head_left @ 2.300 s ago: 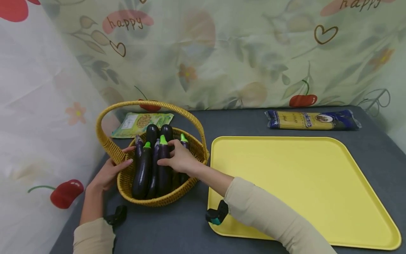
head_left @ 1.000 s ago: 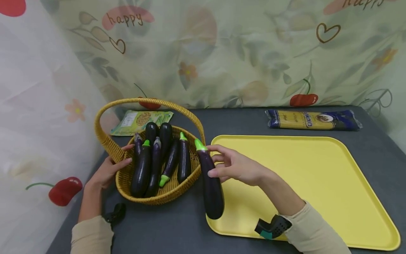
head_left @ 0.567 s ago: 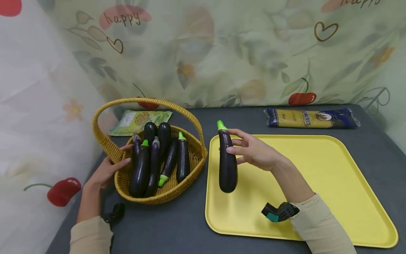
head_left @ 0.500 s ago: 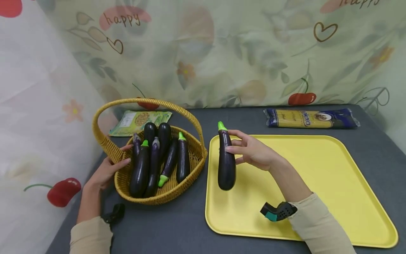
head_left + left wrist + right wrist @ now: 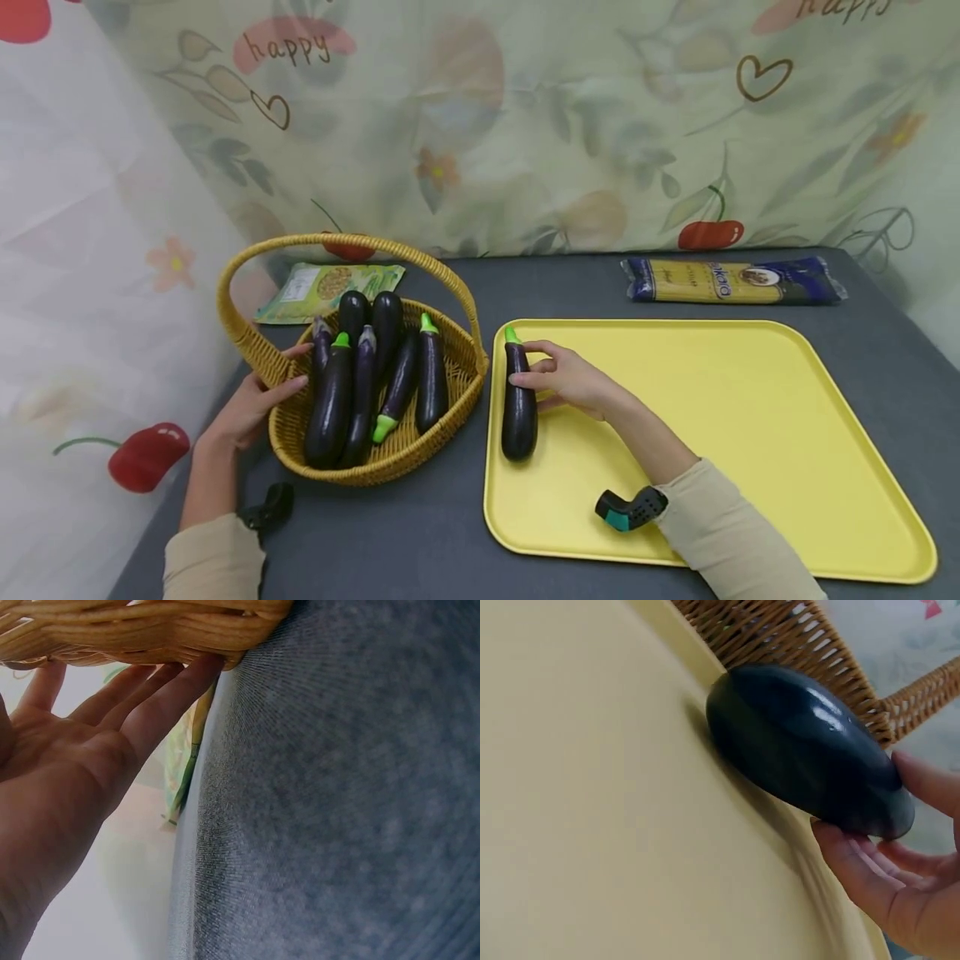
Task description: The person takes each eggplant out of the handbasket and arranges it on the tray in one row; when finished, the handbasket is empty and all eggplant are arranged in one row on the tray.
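My right hand (image 5: 566, 381) holds a dark purple eggplant (image 5: 519, 408) with a bright green stem end, thumb on one side and fingers on the other. The eggplant lies lengthwise along the left side of a yellow tray (image 5: 712, 450); in the right wrist view its rounded end (image 5: 780, 735) is close over the tray surface. My left hand (image 5: 251, 408) holds the left side of a wicker basket (image 5: 375, 475), thumb and forefinger on either side of the handle's base. In the left wrist view, long fingers (image 5: 161, 712) touch the basket's outer wall. Several eggplants (image 5: 330, 408) lie in the basket.
Behind the basket lies a green and yellow packet (image 5: 330, 292). A blue and yellow pasta pack (image 5: 731, 281) lies behind the tray. The basket's tall arched handle (image 5: 352, 240) rises over the eggplants. Printed curtains (image 5: 525, 150) enclose the dark grey table (image 5: 390, 542).
My right hand has taken an eggplant from the basket, carried it right over the tray and lowered it along the tray's left side. The left hand has stayed on the basket.
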Motion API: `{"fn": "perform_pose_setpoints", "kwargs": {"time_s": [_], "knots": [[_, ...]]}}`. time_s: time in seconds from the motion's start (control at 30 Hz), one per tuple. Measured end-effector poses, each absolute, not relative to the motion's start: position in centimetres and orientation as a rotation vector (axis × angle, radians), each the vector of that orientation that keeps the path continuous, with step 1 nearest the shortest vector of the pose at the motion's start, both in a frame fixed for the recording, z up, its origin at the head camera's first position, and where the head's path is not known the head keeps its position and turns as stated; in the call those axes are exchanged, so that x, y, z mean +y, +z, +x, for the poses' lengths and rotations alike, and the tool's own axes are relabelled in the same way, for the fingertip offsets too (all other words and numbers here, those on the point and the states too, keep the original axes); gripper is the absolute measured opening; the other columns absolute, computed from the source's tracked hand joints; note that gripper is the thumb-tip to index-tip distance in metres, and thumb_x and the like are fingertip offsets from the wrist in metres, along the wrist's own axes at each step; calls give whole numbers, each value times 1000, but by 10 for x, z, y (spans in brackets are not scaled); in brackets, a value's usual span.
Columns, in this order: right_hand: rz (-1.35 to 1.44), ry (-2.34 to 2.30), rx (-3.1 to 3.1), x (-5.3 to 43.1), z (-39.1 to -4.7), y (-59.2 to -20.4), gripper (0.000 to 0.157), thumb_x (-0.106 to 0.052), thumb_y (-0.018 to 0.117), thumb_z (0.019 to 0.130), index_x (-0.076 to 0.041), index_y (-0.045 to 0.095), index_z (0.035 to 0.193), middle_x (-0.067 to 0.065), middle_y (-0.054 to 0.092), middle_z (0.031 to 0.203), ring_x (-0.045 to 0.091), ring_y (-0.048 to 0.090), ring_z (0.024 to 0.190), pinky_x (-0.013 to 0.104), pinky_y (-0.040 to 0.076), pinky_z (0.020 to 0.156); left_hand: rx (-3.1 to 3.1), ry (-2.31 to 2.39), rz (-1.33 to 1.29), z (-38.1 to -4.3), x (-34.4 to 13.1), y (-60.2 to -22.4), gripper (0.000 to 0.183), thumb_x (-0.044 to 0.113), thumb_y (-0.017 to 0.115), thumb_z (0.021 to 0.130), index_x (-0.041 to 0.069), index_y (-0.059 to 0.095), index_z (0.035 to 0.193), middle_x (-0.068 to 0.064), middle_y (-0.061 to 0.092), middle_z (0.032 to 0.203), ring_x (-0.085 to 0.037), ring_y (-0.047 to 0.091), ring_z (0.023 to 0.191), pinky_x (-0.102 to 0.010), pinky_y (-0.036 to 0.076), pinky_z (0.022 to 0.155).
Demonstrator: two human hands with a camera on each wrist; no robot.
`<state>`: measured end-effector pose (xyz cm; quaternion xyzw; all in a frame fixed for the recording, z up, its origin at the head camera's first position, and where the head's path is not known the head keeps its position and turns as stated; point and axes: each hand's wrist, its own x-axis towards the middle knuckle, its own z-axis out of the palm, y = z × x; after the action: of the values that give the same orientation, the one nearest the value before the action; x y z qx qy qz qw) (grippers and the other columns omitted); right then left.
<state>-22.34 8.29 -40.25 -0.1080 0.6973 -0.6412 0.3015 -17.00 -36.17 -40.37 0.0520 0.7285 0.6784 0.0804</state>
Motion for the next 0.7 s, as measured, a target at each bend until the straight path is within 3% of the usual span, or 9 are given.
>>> {"fn": "perform_pose_setpoints", "kwargs": {"time_s": [0.2, 0.7], "knots": [[-234, -1691, 1934, 77, -220, -412, 66, -18, 66, 92, -2, 31, 145, 26, 54, 122, 32, 63, 98, 43, 53, 75, 2174, 2020, 158, -170, -362, -403, 47, 12, 53, 98, 18, 41, 143, 0, 49, 122, -11, 57, 101, -31, 51, 79], [-203, -1572, 2134, 70, -211, -410, 65, -30, 67, 90, -1, 39, 142, 19, 57, 115, 25, 63, 89, 37, 55, 66, 2165, 2023, 171, -170, -362, -402, 46, 12, 53, 98, 17, 41, 142, 0, 52, 119, -12, 58, 99, -31, 51, 79]]}}
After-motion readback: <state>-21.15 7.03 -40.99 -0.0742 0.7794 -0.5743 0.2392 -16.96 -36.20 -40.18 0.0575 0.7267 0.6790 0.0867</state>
